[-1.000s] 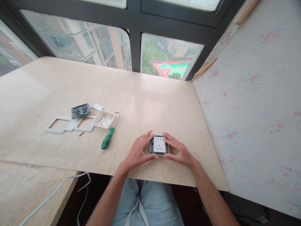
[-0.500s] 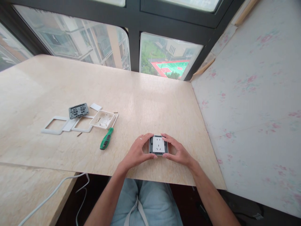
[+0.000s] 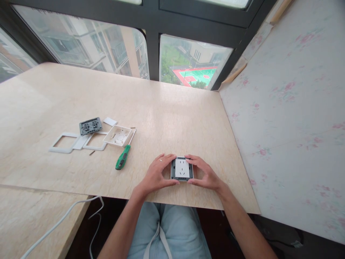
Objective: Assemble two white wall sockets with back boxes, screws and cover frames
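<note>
A square wall socket, white face in a grey body, lies on the beige marble-look table near its front edge. My left hand grips its left side, fingers curled over the top and thumb at the bottom. A ring shows on that hand. My right hand holds the right side the same way. Both hands rest on the table.
To the left lie a green-handled screwdriver, a white mounting box, a grey switch module, two white frames and small screws. A white cable hangs below the table edge. A floral wall stands at the right; windows behind.
My fingers have curled tighter around the socket's sides. The socket has stayed in about the same place, and the parts on the left have not moved.
</note>
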The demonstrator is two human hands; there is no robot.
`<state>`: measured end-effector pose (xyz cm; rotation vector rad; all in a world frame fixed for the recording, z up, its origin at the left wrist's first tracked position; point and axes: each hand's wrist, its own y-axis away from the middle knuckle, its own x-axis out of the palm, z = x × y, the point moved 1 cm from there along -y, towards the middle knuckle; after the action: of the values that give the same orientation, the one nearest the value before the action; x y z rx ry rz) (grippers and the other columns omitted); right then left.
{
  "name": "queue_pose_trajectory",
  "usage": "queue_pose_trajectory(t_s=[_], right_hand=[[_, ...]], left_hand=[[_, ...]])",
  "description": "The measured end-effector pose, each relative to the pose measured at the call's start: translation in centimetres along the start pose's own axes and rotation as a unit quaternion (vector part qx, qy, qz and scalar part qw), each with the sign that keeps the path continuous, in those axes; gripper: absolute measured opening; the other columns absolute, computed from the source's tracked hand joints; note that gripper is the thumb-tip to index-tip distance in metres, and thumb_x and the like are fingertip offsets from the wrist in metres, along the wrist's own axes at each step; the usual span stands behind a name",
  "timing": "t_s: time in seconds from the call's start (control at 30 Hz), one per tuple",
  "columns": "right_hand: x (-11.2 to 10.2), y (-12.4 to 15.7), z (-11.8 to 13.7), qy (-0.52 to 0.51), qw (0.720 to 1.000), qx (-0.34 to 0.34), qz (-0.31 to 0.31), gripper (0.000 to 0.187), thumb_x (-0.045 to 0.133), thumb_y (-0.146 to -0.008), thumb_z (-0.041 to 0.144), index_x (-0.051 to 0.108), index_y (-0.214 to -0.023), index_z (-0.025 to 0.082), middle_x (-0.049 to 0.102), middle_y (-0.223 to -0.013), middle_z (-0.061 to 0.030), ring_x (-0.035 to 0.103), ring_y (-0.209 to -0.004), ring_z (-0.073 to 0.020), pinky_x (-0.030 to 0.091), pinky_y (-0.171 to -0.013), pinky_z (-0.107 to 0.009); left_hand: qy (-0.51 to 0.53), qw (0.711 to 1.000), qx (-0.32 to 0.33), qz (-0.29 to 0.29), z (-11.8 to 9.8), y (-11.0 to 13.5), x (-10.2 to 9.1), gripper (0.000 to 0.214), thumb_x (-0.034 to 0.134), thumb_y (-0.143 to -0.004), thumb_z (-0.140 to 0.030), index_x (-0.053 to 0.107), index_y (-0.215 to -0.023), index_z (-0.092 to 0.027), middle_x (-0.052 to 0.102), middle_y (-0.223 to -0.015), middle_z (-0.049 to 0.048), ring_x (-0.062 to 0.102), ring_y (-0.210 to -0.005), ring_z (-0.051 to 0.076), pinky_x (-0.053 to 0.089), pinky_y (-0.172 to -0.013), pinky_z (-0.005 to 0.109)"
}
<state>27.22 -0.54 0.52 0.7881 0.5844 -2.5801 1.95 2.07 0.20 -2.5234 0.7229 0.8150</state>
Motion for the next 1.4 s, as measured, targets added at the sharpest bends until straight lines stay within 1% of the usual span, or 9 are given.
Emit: queue_pose_trajectory(t_s=[0.5, 0.63, 0.73, 0.87, 1.0, 1.1, 1.2, 1.27, 1.4], right_hand=[[-0.1, 0.1, -0.2, 0.001, 1.000, 0.007, 0.012, 0.088, 0.075, -0.076, 0.053, 0.031, -0.150, 0.031, 0.039, -0.153, -0.0133, 0.034, -0.144, -0.0321, 0.032, -0.116, -0.056], [-0.1, 0.2, -0.2, -0.026, 0.999, 0.022, 0.004, 0.084, 0.071, -0.078, 0.058, 0.034, -0.149, 0.029, 0.038, -0.154, -0.0133, 0.033, -0.144, -0.0322, 0.033, -0.116, -0.055], [0.1, 0.4, -0.5, -0.062, 0.997, 0.040, -0.011, 0.072, 0.063, -0.085, 0.058, 0.039, -0.146, 0.028, 0.039, -0.153, -0.0127, 0.034, -0.144, -0.0310, 0.039, -0.113, -0.052], [0.4, 0.5, -1.2, -0.114, 0.990, 0.064, -0.046, 0.055, 0.053, -0.093, 0.052, 0.044, -0.142, 0.029, 0.046, -0.149, -0.0109, 0.043, -0.138, -0.0285, 0.041, -0.111, -0.049], [0.5, 0.5, -1.6, -0.146, 0.979, 0.115, -0.090, 0.043, 0.051, -0.095, 0.050, 0.054, -0.133, 0.028, 0.057, -0.138, -0.0095, 0.058, -0.123, -0.0267, 0.046, -0.106, -0.048], [0.4, 0.5, -1.7, -0.144, 0.969, 0.162, -0.118, 0.040, 0.053, -0.093, 0.051, 0.061, -0.124, 0.027, 0.065, -0.127, -0.0088, 0.064, -0.112, -0.0261, 0.051, -0.100, -0.046], [0.4, 0.4, -2.0, -0.137, 0.965, 0.179, -0.133, 0.040, 0.057, -0.089, 0.053, 0.065, -0.116, 0.025, 0.069, -0.119, -0.0089, 0.065, -0.109, -0.0268, 0.052, -0.099, -0.045], [0.4, 0.3, -2.1, -0.133, 0.965, 0.183, -0.135, 0.040, 0.059, -0.088, 0.055, 0.066, -0.112, 0.024, 0.071, -0.115, -0.0092, 0.066, -0.108, -0.0269, 0.052, -0.098, -0.044], [0.3, 0.2, -1.9, -0.132, 0.967, 0.174, -0.131, 0.040, 0.060, -0.087, 0.054, 0.066, -0.111, 0.023, 0.072, -0.113, -0.0094, 0.068, -0.105, -0.0260, 0.054, -0.095, -0.042]], left_hand=[[0.031, 0.999, -0.030, -0.004, -0.6, 0.2, -0.2, 0.109, 0.083, -0.062, -0.059, 0.027, -0.151, -0.030, 0.039, -0.154, 0.0114, 0.039, -0.141, 0.034, 0.030, -0.117, 0.056], [0.112, 0.992, -0.052, -0.035, -0.5, 0.3, -0.2, 0.099, 0.080, -0.068, -0.056, 0.032, -0.149, -0.029, 0.039, -0.154, 0.0128, 0.043, -0.138, 0.033, 0.035, -0.114, 0.053], [0.204, 0.969, -0.060, -0.125, -0.3, 0.7, -0.3, 0.067, 0.070, -0.083, -0.048, 0.045, -0.141, -0.025, 0.052, -0.142, 0.0124, 0.056, -0.126, 0.027, 0.046, -0.107, 0.046], [0.242, 0.902, -0.109, -0.340, 0.3, 1.9, -1.3, 0.028, 0.064, -0.088, -0.039, 0.067, -0.106, -0.018, 0.071, -0.100, 0.0072, 0.067, -0.087, 0.017, 0.056, -0.080, 0.032], [0.233, 0.796, -0.168, -0.533, 1.4, 3.3, -4.5, 0.024, 0.065, -0.084, -0.037, 0.069, -0.091, -0.015, 0.068, -0.077, 0.0025, 0.059, -0.062, 0.011, 0.050, -0.062, 0.024], [0.167, 0.745, -0.224, -0.605, 3.2, 4.2, -8.1, 0.022, 0.061, -0.083, -0.034, 0.069, -0.091, -0.014, 0.066, -0.077, 0.0022, 0.059, -0.066, 0.012, 0.050, -0.063, 0.024], [0.035, 0.747, -0.306, -0.589, 5.0, 5.5, -11.8, 0.024, 0.059, -0.081, -0.025, 0.068, -0.100, -0.014, 0.069, -0.098, 0.0075, 0.063, -0.083, 0.017, 0.052, -0.079, 0.030], [-0.074, 0.769, -0.371, -0.516, 5.7, 6.5, -13.8, 0.032, 0.057, -0.080, -0.019, 0.066, -0.111, -0.013, 0.067, -0.110, 0.0114, 0.064, -0.089, 0.021, 0.051, -0.087, 0.035], [-0.258, 0.760, -0.460, -0.380, 6.3, 8.3, -16.0, 0.040, 0.052, -0.086, -0.019, 0.062, -0.124, -0.014, 0.063, -0.123, 0.0160, 0.058, -0.114, 0.031, 0.047, -0.097, 0.043]])
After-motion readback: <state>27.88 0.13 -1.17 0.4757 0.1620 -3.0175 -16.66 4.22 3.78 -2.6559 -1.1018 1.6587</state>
